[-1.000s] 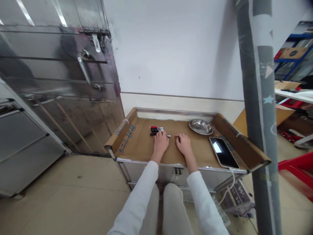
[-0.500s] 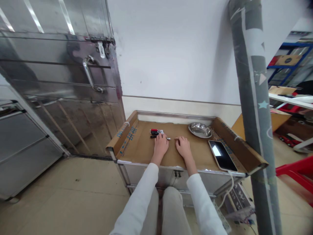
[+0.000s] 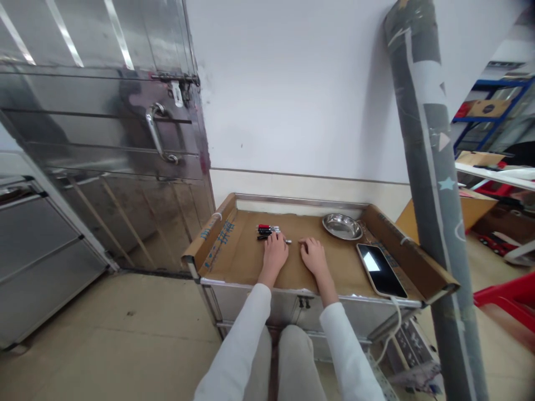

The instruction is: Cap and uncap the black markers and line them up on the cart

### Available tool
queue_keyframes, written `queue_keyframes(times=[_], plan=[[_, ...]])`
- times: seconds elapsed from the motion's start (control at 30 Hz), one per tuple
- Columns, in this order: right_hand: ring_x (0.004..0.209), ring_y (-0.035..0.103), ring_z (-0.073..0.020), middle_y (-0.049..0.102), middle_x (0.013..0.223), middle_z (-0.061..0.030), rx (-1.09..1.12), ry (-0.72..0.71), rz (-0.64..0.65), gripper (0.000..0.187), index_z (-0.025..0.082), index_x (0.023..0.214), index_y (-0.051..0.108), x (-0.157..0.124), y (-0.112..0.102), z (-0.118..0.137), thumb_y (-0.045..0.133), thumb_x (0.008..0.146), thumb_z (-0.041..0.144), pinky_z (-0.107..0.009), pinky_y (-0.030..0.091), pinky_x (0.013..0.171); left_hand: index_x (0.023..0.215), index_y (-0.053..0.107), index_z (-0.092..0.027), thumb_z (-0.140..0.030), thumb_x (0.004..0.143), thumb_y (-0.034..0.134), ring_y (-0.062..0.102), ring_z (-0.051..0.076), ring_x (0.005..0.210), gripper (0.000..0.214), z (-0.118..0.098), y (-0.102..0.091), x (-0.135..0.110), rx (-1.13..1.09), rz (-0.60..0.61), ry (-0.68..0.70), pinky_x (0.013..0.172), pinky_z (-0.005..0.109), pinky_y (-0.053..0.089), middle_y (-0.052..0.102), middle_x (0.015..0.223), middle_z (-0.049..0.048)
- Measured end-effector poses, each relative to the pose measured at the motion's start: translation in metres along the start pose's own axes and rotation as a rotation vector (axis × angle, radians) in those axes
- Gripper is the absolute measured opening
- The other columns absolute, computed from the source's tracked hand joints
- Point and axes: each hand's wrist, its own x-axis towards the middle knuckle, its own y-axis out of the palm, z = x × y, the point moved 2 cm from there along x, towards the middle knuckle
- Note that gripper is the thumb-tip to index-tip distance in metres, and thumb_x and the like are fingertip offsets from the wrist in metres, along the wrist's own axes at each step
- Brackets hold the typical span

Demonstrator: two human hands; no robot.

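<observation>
My left hand (image 3: pixel 275 254) lies palm down with its fingers apart, on or just over the near end of a small group of slim pen-like sticks (image 3: pixel 267 229). These have red and black bodies and silvery ends. One silvery tip shows to the right of my fingers. What lies beneath the hand is hidden. My right hand (image 3: pixel 314 255) rests on the brown cardboard (image 3: pixel 242 262) a little to the right, fingers loosely bent and apart, holding nothing that I can see. A round steel dish (image 3: pixel 343 227) sits beyond it at the back right.
A phone (image 3: pixel 381 270) with a white cable lies at the right of the cart top. Raised cardboard sides (image 3: pixel 412 253) border the left and right. A tall grey roll (image 3: pixel 428 167) leans against the wall, and a metal door (image 3: pixel 104 128) stands at the left.
The camera view has shifted slightly, so the scene sits a little lower. Both hands stay in almost the same place over the cardboard.
</observation>
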Motion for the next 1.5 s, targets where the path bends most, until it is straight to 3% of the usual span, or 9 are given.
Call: queue_keyframes(times=[1.5], plan=[[0.101, 0.054, -0.0203, 0.066, 0.109, -0.0075, 0.001, 0.012, 0.004, 0.026, 0.020, 0.102, 0.064, -0.0003, -0.0021, 0.0008, 0.041, 0.091, 0.017, -0.030, 0.035, 0.085, 0.106, 0.055, -0.017, -0.020, 0.091, 0.044, 0.055, 0.023, 0.106, 0.018, -0.0030, -0.0046, -0.0004, -0.041, 0.032, 0.040, 0.091, 0.034, 0.042, 0.057, 0.113, 0.0114]])
